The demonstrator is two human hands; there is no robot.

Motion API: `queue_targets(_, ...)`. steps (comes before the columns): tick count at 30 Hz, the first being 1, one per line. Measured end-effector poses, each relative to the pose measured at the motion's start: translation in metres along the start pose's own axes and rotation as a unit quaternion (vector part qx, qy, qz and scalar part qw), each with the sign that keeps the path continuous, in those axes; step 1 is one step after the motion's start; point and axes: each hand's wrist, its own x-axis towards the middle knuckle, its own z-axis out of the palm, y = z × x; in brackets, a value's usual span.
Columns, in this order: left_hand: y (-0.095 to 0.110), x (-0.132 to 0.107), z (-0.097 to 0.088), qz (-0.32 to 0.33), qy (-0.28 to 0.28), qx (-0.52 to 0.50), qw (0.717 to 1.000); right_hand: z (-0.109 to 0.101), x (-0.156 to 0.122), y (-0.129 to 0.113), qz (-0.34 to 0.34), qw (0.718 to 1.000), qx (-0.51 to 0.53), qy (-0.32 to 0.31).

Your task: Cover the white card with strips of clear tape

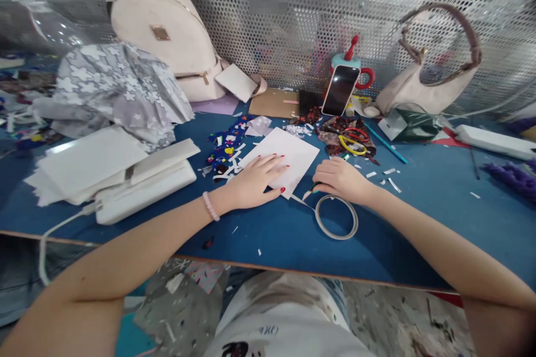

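A white square card [298, 156] lies flat on the blue table. My left hand [262, 178] rests on it, palm down and fingers spread. At the card's near corner a thin strip of tape runs off to a narrow roll of tape [336, 236], which lies on the table. My right hand [340, 178] is closed round a small dark-green-handled cutting tool, mostly hidden by the fingers. The tool's pointed blade [307, 193] shows just above the tape strip; its exact kind I cannot make out. White paper scraps [228, 172] lie left of the card.
White sheets [92, 162] and a white device with a cable [146, 192] stand on the left. Behind are patterned cloth [121, 83], a pale backpack [163, 28], a phone [340, 89] against a cup, and a handbag [435, 86]. A blue pencil [387, 144] lies right.
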Motion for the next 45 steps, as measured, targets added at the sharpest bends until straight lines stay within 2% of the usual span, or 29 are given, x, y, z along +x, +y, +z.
queue_targets(4,0.004,0.002,0.0,-0.025,0.014,-0.007,1.0,0.004,0.017,0.003,-0.076,0.997,-0.025,0.016)
queue_targets(7,0.009,0.004,0.001,-0.052,0.023,-0.01,0.998,0.004,0.025,0.004,-0.103,0.993,-0.051,0.008)
queue_targets(26,0.015,0.008,0.0,-0.068,-0.001,-0.005,0.998,0.001,0.032,0.007,-0.135,0.983,-0.121,-0.004)
queue_targets(36,0.013,0.009,0.005,-0.057,-0.019,0.012,0.998,-0.01,0.04,0.001,-0.151,0.977,-0.146,-0.035)
queue_targets(45,0.017,0.011,0.001,-0.067,-0.03,0.029,0.997,-0.019,0.044,-0.005,-0.157,0.97,-0.174,-0.062)
